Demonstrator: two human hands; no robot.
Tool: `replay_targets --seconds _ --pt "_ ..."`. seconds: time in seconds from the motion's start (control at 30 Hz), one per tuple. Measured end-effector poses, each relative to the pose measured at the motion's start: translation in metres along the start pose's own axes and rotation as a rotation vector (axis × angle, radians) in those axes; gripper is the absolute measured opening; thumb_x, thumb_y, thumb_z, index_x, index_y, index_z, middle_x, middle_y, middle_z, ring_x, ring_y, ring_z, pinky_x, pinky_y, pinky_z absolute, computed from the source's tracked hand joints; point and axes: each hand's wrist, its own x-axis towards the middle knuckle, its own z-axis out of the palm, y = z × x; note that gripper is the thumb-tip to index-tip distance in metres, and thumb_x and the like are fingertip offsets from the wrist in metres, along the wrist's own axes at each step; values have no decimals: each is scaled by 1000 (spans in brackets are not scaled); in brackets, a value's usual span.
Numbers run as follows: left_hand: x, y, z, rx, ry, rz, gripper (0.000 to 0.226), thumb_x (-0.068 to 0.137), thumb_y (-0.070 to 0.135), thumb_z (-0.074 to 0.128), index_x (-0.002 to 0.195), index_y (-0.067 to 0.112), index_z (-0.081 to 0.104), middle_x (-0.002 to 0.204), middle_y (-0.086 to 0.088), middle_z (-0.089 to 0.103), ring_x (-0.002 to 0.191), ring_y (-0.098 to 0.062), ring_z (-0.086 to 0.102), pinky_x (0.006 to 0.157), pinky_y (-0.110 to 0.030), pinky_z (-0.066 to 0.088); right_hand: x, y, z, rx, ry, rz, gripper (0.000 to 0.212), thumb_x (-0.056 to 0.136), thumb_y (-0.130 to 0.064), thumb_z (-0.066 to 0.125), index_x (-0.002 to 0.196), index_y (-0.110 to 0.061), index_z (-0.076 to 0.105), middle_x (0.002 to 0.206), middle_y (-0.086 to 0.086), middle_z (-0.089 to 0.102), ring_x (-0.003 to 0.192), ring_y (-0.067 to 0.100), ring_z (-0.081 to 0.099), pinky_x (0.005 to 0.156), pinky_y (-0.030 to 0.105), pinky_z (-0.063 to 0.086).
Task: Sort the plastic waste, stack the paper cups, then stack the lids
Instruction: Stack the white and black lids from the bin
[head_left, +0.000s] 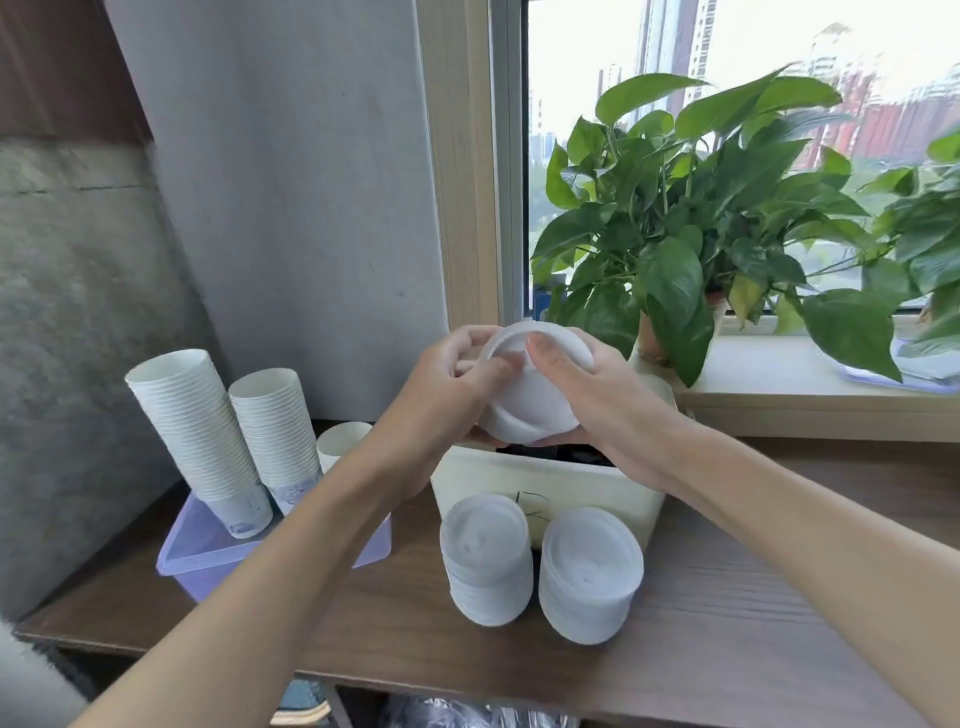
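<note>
Both hands meet just above the middle of the view, gripping a short stack of white lids (530, 400) that is tilted with its face toward the camera. The left hand (447, 384) curls round the stack's 9 o'clock edge with its thumb pressed on the face. The right hand (587, 384) wraps the 3 o'clock edge, and its thumb also lies across the face. The held stack hangs over the open top of a white box (545, 488) standing on the wooden surface (727, 623). At the box's 6 o'clock, close against its front wall, two more lid stacks stand side by side: the left lid stack (485, 561) and the right lid stack (589, 577), which are near each other but apart. At 9 o'clock from the box sits a pale purple tray (208, 556) holding paper cups: a tall cup stack (197, 436) leaning left, a shorter cup stack (278, 431) just beside it, and a low cup (340, 441) partly hidden behind the left forearm. At 1 o'clock from the hands, a leafy green plant (675, 223) stands on the window sill (779, 374).
</note>
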Motion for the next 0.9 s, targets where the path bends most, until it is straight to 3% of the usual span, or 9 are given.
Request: replay_targets --seconds 0.13,0.27,0.43,0.5,0.57,0.6,0.7,0.83,0.9 --pt "-13 -12 14 -56 98 7 44 84 42 70 123 27 57 106 -8 75 98 -25 74 89 -51 59 -10 0 8 65 115 -15 28 94 -41 58 113 -21 58 111 9 67 100 28 68 77 54 59" --pt "-21 -16 13 -73 140 -8 30 93 30 68 122 27 61 102 -7 75 92 -20 74 86 -48 61 -16 4 8 20 93 34 33 93 -42 59 116 -18 57 114 12 67 103 30 68 83 54 57" --pt "-28 -15 -1 -74 48 -30 29 94 21 67 123 22 66 101 -13 76 87 -22 75 79 -43 62 -14 2 6 -2 -12 77 60 81 -64 62 115 -14 59 117 13 67 106 31 66 92 52 54" --pt "-29 -14 -6 -62 21 -25 28 95 20 67 122 20 67 102 -16 76 86 -22 74 78 -41 61 -15 2 14 -74 53 8 76 74 -75 57 111 -9 60 101 11 66 92 28 66 87 45 54" --pt "-31 -13 -10 -59 2 -23 31 91 23 70 122 19 68 103 -17 75 87 -23 73 78 -42 60 -16 5 20 -130 93 -68 92 69 -82 53 108 2 55 82 6 49 76 24 50 74 41 43" --pt "-32 -13 -12 -57 -1 -21 35 87 26 71 121 19 68 103 -17 75 87 -23 73 77 -41 59 -16 8 23 -129 100 -95 90 73 -80 52 104 5 54 78 4 43 73 22 44 71 40 38" --pt "-35 -13 -15 -62 2 -13 33 88 22 71 120 17 69 105 -20 74 87 -24 73 72 -38 59 -17 12 28 -102 140 -150 58 90 -61 52 84 -3 57 66 -1 37 64 12 37 64 32 33" --pt "-39 -14 -19 -81 31 -8 39 80 26 69 117 16 70 103 -19 74 88 -27 72 73 -42 59 -17 15 35 -145 167 -184 49 93 -53 49 90 -4 59 66 -6 43 55 1 39 57 18 35" --pt "-42 -16 -18 -102 46 4 33 86 22 70 118 17 70 103 -15 76 93 -27 73 79 -44 59 -17 15 38 -140 156 -193 49 94 -51 48 93 -2 57 66 -6 43 54 0 39 55 16 36"
